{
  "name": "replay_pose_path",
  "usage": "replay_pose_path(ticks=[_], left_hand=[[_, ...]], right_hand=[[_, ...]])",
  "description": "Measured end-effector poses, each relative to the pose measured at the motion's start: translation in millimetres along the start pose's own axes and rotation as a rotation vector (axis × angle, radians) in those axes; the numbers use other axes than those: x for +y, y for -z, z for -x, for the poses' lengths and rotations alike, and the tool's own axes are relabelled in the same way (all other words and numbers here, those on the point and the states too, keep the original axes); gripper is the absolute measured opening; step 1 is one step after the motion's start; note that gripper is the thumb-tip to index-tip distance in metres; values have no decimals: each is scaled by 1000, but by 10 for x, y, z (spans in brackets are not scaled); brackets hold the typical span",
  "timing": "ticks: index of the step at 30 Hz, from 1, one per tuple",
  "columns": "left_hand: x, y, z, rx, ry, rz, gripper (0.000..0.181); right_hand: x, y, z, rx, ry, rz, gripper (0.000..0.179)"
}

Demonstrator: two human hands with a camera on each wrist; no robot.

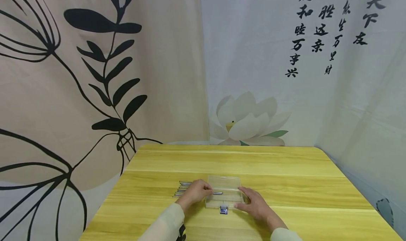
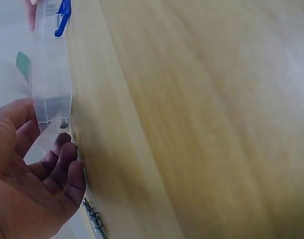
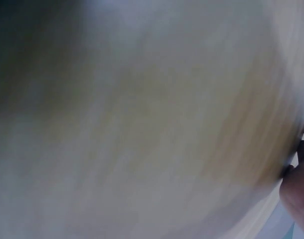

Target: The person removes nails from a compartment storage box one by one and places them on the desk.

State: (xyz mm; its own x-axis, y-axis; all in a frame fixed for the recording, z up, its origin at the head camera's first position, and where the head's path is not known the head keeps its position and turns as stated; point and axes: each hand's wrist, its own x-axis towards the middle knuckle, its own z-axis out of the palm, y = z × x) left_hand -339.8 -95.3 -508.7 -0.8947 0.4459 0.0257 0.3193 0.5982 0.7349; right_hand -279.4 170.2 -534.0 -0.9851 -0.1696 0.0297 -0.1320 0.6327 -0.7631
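A clear plastic box (image 1: pixel 224 199) with its lid (image 1: pixel 223 181) raised lies on the table, a blue latch (image 1: pixel 223 210) at its front. My left hand (image 1: pixel 196 191) is at the box's left end and pinches a long metal screw (image 1: pixel 218 193), which points right across the box. In the left wrist view, fingers of the left hand (image 2: pixel 37 169) curl by the end wall, and a screw head shows dimly through the plastic. My right hand (image 1: pixel 255 204) grips the box's right side, thumb at the front corner and fingers farther back.
Several long metal screws (image 1: pixel 182 189) lie in a row left of the box, partly behind the left hand. The wooden table (image 1: pixel 301 184) runs back to a printed curtain (image 1: pixel 174 75). A black and yellow item (image 1: pixel 182 233) shows by the left sleeve.
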Motion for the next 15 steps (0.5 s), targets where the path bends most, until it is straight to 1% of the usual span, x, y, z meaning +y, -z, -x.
replay_pose_path(ticks=[3,11,15], left_hand=[[-5,1,-11,-16,5,-14,16],[-18,14,-17,-31,-16,-13,18],[-28,24,-36,-38,-5,-23,17]], right_hand=[[2,-2,-3,0,5,1,74],[-1,-3,4,-5,2,-1,73],[-6,-2,9,-8,-5,-1,73]])
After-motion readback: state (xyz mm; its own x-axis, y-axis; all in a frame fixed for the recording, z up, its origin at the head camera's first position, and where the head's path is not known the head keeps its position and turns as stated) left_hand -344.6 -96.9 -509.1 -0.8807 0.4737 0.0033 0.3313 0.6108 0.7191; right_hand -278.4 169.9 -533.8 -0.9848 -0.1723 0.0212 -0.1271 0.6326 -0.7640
